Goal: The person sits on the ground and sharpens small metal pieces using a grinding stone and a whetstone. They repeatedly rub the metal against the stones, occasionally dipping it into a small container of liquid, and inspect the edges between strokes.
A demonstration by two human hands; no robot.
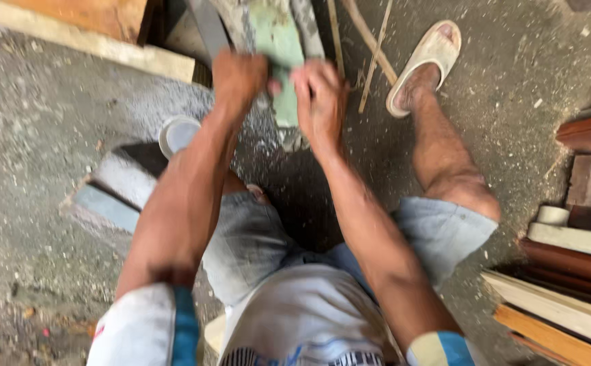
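**Both hands clamped on a pale green piece over a dusty floor**

On the concrete floor (51, 135), near its upper edge in the head view, 2 hands grip 1 pale green piece (278, 47). The left hand (239, 78) is curled tight on its left side and the right hand (319, 95) is closed on its right side; motion blur hides the fingers' exact hold. White dust lies beneath the piece, so some work looks done; how much remains I cannot tell. The piece is flat, narrow and matte. A round white cup (176, 134) sits just beside the left forearm. A pale sandal (427, 57) is worn on 1 foot. Smooth wooden boards (566, 285) are stacked at the floor's right edge.
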